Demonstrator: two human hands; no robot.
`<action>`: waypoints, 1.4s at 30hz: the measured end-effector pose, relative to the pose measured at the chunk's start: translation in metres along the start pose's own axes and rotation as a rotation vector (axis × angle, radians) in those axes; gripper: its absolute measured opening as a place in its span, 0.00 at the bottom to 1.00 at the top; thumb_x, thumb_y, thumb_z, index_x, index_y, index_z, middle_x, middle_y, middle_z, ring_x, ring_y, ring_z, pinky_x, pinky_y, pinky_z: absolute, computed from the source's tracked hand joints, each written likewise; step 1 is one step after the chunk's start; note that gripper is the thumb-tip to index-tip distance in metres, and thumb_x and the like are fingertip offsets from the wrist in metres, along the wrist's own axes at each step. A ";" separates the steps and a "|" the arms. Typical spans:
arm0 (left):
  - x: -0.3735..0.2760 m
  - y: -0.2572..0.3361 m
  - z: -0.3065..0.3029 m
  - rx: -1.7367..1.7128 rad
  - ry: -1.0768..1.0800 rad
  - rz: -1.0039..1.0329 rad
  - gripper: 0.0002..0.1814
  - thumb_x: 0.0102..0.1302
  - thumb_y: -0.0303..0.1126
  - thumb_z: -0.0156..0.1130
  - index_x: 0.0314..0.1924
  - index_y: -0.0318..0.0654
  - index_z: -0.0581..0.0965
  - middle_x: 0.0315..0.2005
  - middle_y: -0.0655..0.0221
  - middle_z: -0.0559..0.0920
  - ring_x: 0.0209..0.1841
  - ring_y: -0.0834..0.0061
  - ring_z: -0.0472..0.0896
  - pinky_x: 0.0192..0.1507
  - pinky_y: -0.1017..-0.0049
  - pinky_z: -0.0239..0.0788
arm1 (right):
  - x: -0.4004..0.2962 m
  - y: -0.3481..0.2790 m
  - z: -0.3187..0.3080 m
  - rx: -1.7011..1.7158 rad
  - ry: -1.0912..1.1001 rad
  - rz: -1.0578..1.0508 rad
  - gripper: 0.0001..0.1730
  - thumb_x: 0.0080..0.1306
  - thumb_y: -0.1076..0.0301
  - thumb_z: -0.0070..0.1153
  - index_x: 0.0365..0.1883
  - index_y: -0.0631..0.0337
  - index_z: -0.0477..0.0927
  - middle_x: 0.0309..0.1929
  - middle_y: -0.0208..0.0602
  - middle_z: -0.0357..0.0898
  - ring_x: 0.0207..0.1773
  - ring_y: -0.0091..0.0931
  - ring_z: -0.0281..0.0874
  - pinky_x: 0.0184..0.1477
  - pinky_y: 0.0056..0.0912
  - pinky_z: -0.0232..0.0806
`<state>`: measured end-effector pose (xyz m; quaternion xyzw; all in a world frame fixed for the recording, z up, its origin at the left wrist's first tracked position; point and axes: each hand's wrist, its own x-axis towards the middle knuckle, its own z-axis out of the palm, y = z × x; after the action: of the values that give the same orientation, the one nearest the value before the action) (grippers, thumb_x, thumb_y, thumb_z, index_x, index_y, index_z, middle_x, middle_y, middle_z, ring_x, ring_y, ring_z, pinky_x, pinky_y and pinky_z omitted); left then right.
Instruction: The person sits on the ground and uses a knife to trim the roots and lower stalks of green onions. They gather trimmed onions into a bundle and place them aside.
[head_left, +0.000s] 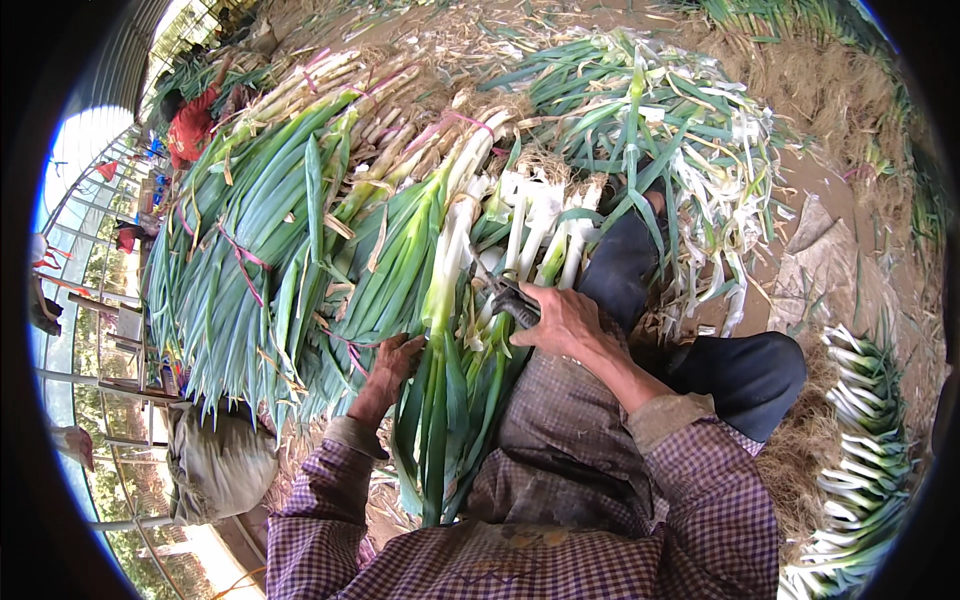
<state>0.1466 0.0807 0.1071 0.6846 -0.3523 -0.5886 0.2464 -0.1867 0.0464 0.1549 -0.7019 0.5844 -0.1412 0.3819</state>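
Note:
My left hand lies against the green leaves of a leek-like onion stalk, beside a tied bundle of green onions; its fingertips are partly hidden. My right hand is around a dark-handled blade tool, its thin blade pointing up and left toward the white stalk. Several white-stemmed onions with roots lie just beyond my right hand, their green leaves running down beside my lap. Pink ties go around the bundles at the left.
A pile of stripped leaves and peelings lies beyond my knee. At the right are a row of white-stemmed onions and heaps of cut roots. A person in red is at the upper left. A cloth-covered sack sits at the lower left.

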 end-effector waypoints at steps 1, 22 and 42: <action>0.004 -0.005 0.000 0.002 0.010 0.004 0.14 0.72 0.42 0.64 0.43 0.37 0.82 0.28 0.74 0.80 0.28 0.80 0.75 0.31 0.77 0.64 | 0.006 0.001 0.000 -0.011 0.011 0.014 0.38 0.47 0.54 0.78 0.57 0.54 0.82 0.39 0.47 0.88 0.44 0.45 0.87 0.49 0.49 0.77; 0.031 -0.008 0.042 0.498 0.075 0.740 0.21 0.57 0.24 0.72 0.51 0.35 0.77 0.43 0.59 0.83 0.46 0.58 0.82 0.50 0.63 0.75 | -0.013 0.004 -0.010 -0.010 -0.049 0.080 0.53 0.45 0.48 0.79 0.72 0.51 0.75 0.42 0.51 0.88 0.48 0.46 0.87 0.56 0.48 0.75; 0.055 0.037 0.056 0.587 0.099 0.522 0.17 0.66 0.34 0.67 0.48 0.28 0.75 0.31 0.57 0.84 0.32 0.65 0.83 0.35 0.65 0.72 | -0.019 0.010 -0.004 0.123 -0.024 0.121 0.54 0.44 0.44 0.80 0.72 0.49 0.76 0.55 0.52 0.86 0.56 0.45 0.85 0.60 0.48 0.74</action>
<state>0.0875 0.0196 0.0897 0.6408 -0.6557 -0.3467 0.1981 -0.2019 0.0626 0.1550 -0.6422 0.6114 -0.1450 0.4390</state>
